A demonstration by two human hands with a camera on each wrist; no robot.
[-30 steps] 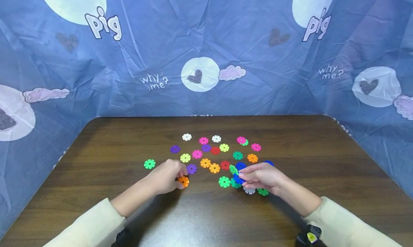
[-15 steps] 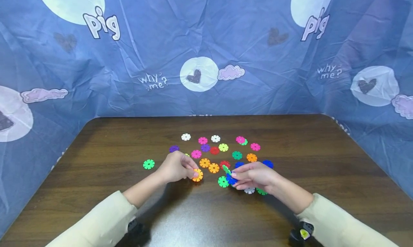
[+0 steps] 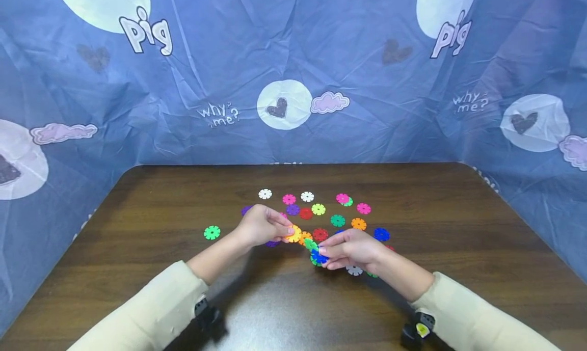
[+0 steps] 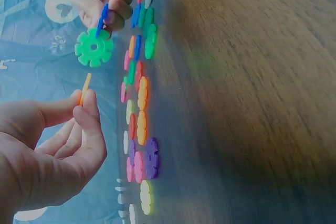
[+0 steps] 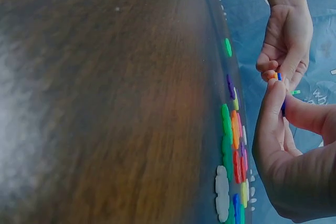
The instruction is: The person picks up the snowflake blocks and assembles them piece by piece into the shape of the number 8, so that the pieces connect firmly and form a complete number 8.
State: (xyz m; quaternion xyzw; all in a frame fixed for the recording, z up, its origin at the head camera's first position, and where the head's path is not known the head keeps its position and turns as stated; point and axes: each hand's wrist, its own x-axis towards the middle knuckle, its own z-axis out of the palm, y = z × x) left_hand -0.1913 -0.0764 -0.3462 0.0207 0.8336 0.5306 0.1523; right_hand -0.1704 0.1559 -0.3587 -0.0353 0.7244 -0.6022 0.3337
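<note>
Between thumb and fingertips my left hand (image 3: pixel 262 225) pinches an orange notched plastic disc (image 3: pixel 294 234), seen edge-on in the left wrist view. My right hand (image 3: pixel 355 250) pinches a blue notched disc (image 3: pixel 318 257). A green notched disc (image 4: pixel 94 49) is joined to the blue one at an angle and faces the left wrist camera. Both hands are above the table, close together. In the left wrist view a small gap separates the orange disc (image 4: pixel 85 88) from the green one. The right hand's fingers hide part of the blue disc.
Many loose notched discs lie on the brown table (image 3: pixel 266 310), among them a white disc (image 3: pixel 265 193), a red disc (image 3: pixel 320 234) and a lone green disc (image 3: pixel 212 232) at left. A printed blue cloth (image 3: pixel 238 50) hangs behind the table.
The left hand has lifted the orange disc off the table and carried it right. The right hand has moved left with the blue and green discs, bringing the pieces close together.
</note>
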